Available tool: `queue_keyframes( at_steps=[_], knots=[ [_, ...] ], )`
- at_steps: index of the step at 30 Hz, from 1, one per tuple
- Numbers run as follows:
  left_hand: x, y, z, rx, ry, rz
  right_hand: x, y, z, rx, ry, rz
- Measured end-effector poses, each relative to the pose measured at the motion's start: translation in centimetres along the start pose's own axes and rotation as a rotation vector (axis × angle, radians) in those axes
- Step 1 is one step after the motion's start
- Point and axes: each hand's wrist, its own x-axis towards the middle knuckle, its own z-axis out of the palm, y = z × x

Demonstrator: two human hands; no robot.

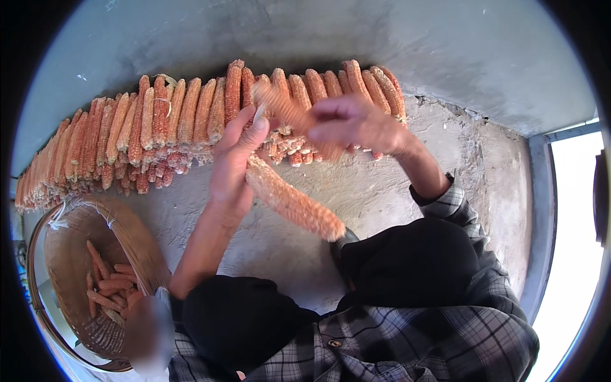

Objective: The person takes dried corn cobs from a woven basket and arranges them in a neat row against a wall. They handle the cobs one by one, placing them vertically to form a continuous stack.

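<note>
Over the floor in front of me, my left hand point(237, 156) is closed round one end of a corn cob point(296, 198), which slants down to the right toward my knees. Its thumb and forefinger point up, close to a second, redder corn cob point(283, 105). This second cob is blurred by motion and lies under the fingers of my right hand point(356, 125), which appear wrapped over it. The right fingers are smeared too. Whether the two cobs touch cannot be seen.
Stacked corn cobs point(153, 121) form a long row along the grey wall point(318, 32). At the lower left stands a woven basket point(137, 229) with several thin reddish cobs point(111, 286) inside. Concrete floor point(464, 146) lies right of the stack, beside a bright doorway point(576, 242).
</note>
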Motion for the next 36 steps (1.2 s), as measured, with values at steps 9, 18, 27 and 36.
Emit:
queue_keyframes(
  at_steps=[9, 18, 27, 36],
  knots=[
    [0.6, -0.7, -1.7, -0.033, -0.036, -0.079, 2.7, 5.5, -2.5, -0.818, 0.701, 0.050],
    [0.8, -1.0, -1.8, -0.026, -0.018, -0.095, 3.8, 6.3, -0.7, -1.077, 0.603, 0.111],
    [1.2, -1.4, -3.1, -0.184, -0.018, -0.154, 1.6, 3.2, -2.4, -0.578, 0.582, -0.168],
    [0.8, -2.5, -2.7, -0.276, 0.064, -0.195, 0.5, 1.0, 4.9, 0.389, -0.003, -0.089]
  ],
)
